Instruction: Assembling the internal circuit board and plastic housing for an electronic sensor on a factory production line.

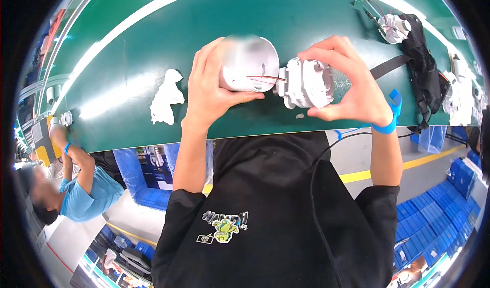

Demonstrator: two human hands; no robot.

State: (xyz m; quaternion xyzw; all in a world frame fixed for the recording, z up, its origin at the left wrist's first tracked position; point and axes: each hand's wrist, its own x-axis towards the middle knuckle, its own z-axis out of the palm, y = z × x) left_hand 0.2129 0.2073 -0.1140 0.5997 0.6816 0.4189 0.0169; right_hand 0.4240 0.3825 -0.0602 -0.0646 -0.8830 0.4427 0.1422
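Observation:
My left hand (209, 81) is wrapped around a white round plastic housing (237, 66), its hollow end turned to the right. In my right hand (352, 79), thumb and fingers grip a white ribbed plastic part (306, 84) by its rim. Thin red and dark wires (268, 77) run between the inside of the housing and the ribbed part, which are held close together but apart. Both pieces are above the green table. A blue strap (390, 117) circles my right wrist.
A crumpled white cloth (167, 98) lies left of my hands. At the far right are another white assembly with wires (394, 29) and a black bag (419, 63). The green table's (286, 12) near edge runs before me. A co-worker in blue (89, 191) is at left.

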